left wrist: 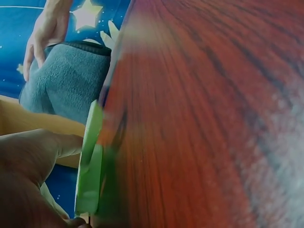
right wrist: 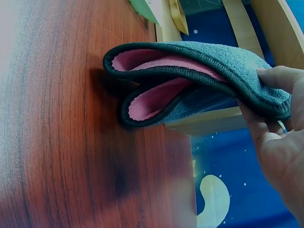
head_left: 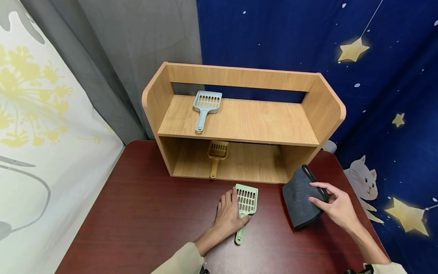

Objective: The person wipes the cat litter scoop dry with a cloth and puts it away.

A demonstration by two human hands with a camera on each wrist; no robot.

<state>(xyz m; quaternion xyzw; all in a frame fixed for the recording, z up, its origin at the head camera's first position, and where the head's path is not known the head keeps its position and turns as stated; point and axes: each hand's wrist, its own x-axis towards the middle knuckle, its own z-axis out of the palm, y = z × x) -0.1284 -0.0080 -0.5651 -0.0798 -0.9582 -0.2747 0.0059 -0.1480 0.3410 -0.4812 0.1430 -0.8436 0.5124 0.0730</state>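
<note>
Cloth in right hand, green scoop beneath left hand

The cloth is dark grey, folded, with black edging; it is at the lower right of the head frame, and the right wrist view shows its pink inner side. The right hand pinches its edge between thumb and fingers, with little gap. Whether its bottom touches the table, I cannot tell.

The green scoop lies at lower centre on the table. The left hand rests on it, fingers rather straight, thumb spread over the handle, not closed around it.

Behind, in the middle of the frame, stands a wooden shelf. A light blue scoop lies on its upper board, a yellow scoop on its lower one. A blue curtain with stars fills the upper right.
</note>
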